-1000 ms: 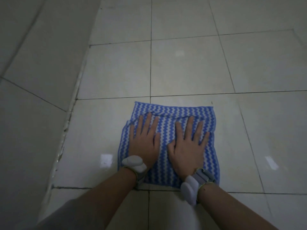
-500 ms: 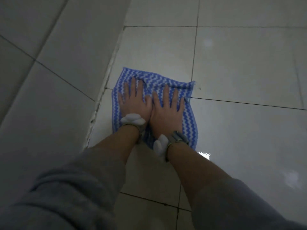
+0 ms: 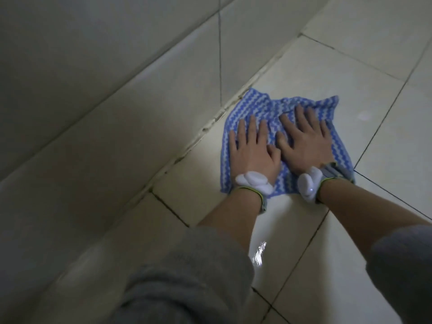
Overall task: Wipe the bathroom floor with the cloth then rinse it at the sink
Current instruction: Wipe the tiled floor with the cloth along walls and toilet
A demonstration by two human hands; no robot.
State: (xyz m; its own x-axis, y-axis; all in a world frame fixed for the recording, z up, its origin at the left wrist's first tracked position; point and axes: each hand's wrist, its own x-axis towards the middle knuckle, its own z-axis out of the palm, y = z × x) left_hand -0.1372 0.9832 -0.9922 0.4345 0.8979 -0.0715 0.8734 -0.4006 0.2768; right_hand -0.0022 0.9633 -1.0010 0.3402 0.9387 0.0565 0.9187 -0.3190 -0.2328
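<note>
Pale floor tiles (image 3: 327,71), cloth (image 3: 257,106) — beside tiled wall (image 3: 117,101)

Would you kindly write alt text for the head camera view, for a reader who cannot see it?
The left hand and right hand press flat, side by side, on a blue zigzag cloth on the pale tiled floor beside the wall. Grey sleeves fill the foreground.
</note>
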